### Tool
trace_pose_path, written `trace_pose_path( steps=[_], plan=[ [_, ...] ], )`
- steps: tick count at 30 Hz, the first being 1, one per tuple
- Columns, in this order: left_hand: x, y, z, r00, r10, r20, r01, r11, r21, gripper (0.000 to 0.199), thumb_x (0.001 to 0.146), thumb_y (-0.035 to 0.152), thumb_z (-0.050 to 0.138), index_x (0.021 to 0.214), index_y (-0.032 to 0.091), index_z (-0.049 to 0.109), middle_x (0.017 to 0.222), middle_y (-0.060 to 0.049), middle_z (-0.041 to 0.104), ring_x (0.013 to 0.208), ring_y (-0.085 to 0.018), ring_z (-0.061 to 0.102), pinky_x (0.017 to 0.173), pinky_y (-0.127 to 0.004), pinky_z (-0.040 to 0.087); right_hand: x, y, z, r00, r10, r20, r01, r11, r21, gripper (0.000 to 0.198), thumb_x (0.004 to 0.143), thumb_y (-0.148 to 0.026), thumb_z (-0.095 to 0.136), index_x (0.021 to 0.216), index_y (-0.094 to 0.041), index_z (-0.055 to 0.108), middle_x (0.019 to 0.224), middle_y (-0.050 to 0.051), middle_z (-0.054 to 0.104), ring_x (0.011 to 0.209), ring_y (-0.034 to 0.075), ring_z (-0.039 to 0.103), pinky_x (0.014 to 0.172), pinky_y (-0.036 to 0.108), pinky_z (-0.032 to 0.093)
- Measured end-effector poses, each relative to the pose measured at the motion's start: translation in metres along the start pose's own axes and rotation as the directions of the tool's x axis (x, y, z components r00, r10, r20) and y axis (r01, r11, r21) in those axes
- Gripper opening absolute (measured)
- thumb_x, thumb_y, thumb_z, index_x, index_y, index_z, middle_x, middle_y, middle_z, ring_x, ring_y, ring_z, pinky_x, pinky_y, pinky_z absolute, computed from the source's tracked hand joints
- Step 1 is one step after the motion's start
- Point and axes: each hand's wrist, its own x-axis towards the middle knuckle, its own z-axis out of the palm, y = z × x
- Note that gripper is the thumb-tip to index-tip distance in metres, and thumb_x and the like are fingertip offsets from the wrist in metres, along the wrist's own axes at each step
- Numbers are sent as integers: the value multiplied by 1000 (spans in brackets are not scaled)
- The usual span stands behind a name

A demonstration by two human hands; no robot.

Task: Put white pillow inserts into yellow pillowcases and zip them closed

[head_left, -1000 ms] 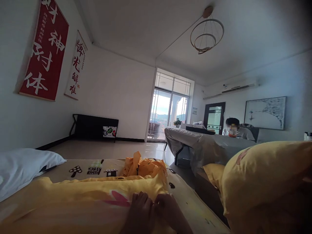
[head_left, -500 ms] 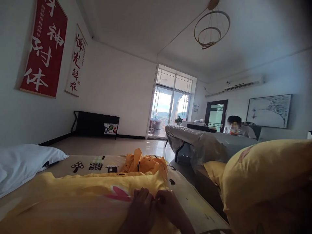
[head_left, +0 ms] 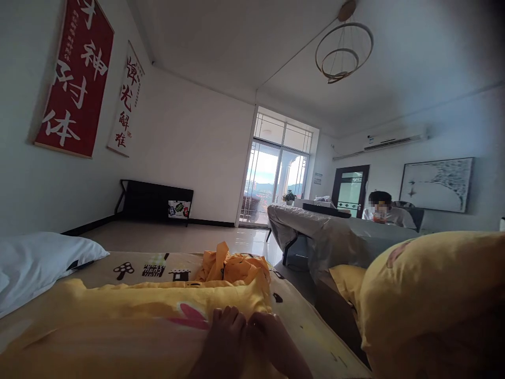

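Observation:
A plump yellow pillow (head_left: 130, 321) with a pink print lies across the patterned bed cover (head_left: 311, 326). At its right end, my left hand (head_left: 225, 334) is closed, fingers curled on the pillow's fabric. Close beside it, my right hand (head_left: 272, 337) pinches the same end, and the two hands nearly touch. What lies between the fingertips is hidden in shadow. Just beyond the pillow is a crumpled orange cloth (head_left: 236, 266).
A white pillow (head_left: 43, 258) lies at the left. Another yellow pillow (head_left: 430, 284) bulges at the right. Beyond stands a plastic-covered table (head_left: 300, 218), with a person (head_left: 394, 213) seated behind it. A black folded frame (head_left: 145, 202) leans near the wall.
The view has shifted very slightly. Both hands stay at the pillow's right end, with little visible movement.

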Motion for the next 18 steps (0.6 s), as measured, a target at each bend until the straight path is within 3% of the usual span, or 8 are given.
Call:
trace_pose_path(
  steps=[5,12,15,18],
  plan=[
    [0,-3,5,998,-48,-31,48,999,-5,18,81,8,51,88,20,62,90,-3,62,86,-22,47,79,-39,22,-2,-4,-3,999,-26,-26,27,999,32,24,78,-17,47,76,-20,70,74,2,70,70,15,59,62,22,38],
    [3,0,-7,993,-59,-97,46,990,-131,27,89,5,38,79,17,60,84,-2,62,80,-18,50,78,-34,27,-3,0,-3,993,-91,-69,97,990,101,22,78,-15,47,76,-17,69,73,2,70,68,13,57,61,21,35],
    [5,2,-11,992,-18,-125,11,998,-54,25,86,4,40,79,17,60,82,-3,62,79,-19,50,77,-35,28,-4,1,-7,995,-85,-59,92,988,124,20,77,-16,49,75,-16,69,72,2,70,67,13,57,59,20,34],
    [11,7,-19,997,-3,-75,9,997,75,20,82,7,47,84,18,63,87,-4,63,85,-21,52,83,-38,29,-5,-1,-13,995,-85,-54,93,983,158,20,76,-14,49,75,-15,69,70,2,69,65,13,56,58,20,33]
  ],
)
